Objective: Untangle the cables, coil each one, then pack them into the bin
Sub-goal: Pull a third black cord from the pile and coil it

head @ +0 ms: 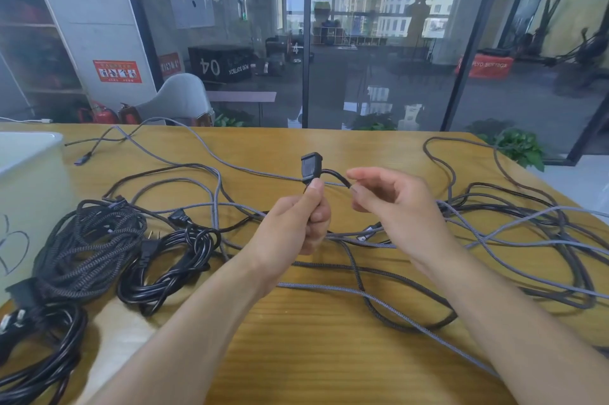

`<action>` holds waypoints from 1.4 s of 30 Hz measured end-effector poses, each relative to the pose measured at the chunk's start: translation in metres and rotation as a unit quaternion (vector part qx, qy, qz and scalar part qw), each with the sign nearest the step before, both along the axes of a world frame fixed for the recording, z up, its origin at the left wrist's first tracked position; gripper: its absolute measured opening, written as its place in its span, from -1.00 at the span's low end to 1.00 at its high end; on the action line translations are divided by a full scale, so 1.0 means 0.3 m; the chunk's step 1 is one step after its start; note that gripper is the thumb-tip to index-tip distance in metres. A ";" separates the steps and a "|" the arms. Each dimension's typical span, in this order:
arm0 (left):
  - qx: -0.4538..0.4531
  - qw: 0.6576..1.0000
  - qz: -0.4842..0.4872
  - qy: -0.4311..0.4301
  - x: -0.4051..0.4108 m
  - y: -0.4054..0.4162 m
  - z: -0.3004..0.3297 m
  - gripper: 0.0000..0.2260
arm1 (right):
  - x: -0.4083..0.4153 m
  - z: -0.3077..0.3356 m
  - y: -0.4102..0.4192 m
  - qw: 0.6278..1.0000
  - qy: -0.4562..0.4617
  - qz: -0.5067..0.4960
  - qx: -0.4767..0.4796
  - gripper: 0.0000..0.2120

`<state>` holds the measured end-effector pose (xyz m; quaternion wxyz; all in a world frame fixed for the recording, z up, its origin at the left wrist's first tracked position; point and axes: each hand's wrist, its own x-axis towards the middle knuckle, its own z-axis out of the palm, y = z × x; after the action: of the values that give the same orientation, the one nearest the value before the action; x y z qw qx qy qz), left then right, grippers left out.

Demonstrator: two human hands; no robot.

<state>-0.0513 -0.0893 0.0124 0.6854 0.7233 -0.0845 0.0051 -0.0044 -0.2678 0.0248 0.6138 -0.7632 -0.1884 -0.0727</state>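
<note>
Wooden table [306, 355] fills the lower two thirds of the frame; far edge runs across mid-frame, right corner cut off at the right side. Bare wood shows in the lower centre between the forearms, and in a strip along the far edge.

White bin [29, 193] sits at the left edge, mid-height, cropped by the frame, a marker scribble on its wall.

Loose grey braided cables [514, 240] sprawl over the right half and run across to the upper left, crossing each other and some darker braided runs. Still tangled, reaching close to the right table edge.

Left of centre: a dark braided coil [95, 246], bundled, just beside the bin. A black power-cord bundle [171, 266] lies right next to it, touching. Another black cord bundle [39, 348] occupies the lower left corner, partly out of frame.

Left hand [296, 223], centre frame, raised above the table: fingers curled around a black cable, thumb pressed on top just under the black connector [311, 167], which sticks up above the fist.

Right hand [392, 203], just right of it: fingers loosely bent, thumb and fingertips pinching the same black cable where it loops out of the connector. Hands near each other, not touching.
</note>
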 end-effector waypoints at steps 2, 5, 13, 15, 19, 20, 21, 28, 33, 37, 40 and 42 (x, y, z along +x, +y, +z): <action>0.018 1.000 0.010 0.001 0.002 -0.001 -0.003 -0.57 | -0.013 0.006 0.006 1.000 -0.003 0.015 0.010 -0.78; 0.029 0.999 0.027 0.002 0.006 -0.003 -0.011 -0.57 | -0.038 0.025 0.016 0.999 0.004 0.046 -0.003 -0.73; 0.043 0.997 0.066 -0.013 0.013 -0.001 -0.017 -0.54 | -0.068 0.042 0.020 0.992 0.001 0.119 -0.031 -0.59; 0.040 0.997 0.067 -0.021 0.012 -0.002 -0.015 -0.56 | -0.063 0.037 0.014 0.990 -0.001 0.135 -0.035 -0.57; 0.023 0.996 0.086 -0.024 0.014 0.004 -0.008 -0.56 | -0.061 0.036 0.004 0.992 -0.015 0.121 -0.032 -0.65; 0.017 0.995 0.097 -0.024 0.014 0.007 -0.005 -0.56 | -0.055 0.033 -0.003 0.992 -0.058 0.082 -0.078 -0.73; 0.008 0.994 0.108 -0.024 0.015 0.011 -0.003 -0.56 | -0.049 0.031 -0.013 0.978 -0.121 0.036 -0.164 -0.83; -0.013 0.982 0.181 -0.048 0.026 0.035 -0.001 -0.59 | -0.054 -0.014 0.003 0.910 -0.178 0.123 -0.354 -0.73; -0.028 0.982 0.180 -0.056 0.015 0.037 0.015 -0.58 | -0.073 -0.042 0.044 0.918 -0.145 0.219 -0.297 -0.73; -0.089 0.990 0.103 -0.023 -0.003 0.014 0.024 -0.62 | -0.077 -0.053 0.057 0.919 -0.098 0.249 -0.290 -0.61; -0.158 0.986 0.057 0.001 -0.006 0.012 0.030 -0.63 | -0.059 -0.070 0.051 0.919 -0.085 0.249 -0.294 -0.74; -0.237 0.971 0.027 0.019 -0.005 0.013 0.039 -0.66 | -0.049 -0.084 0.051 0.921 -0.076 0.238 -0.298 -0.71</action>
<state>-0.0528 -0.0854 0.0241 0.8382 0.5425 -0.0479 0.0295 -0.0190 -0.2525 -0.0004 0.3411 -0.8356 -0.4237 0.0769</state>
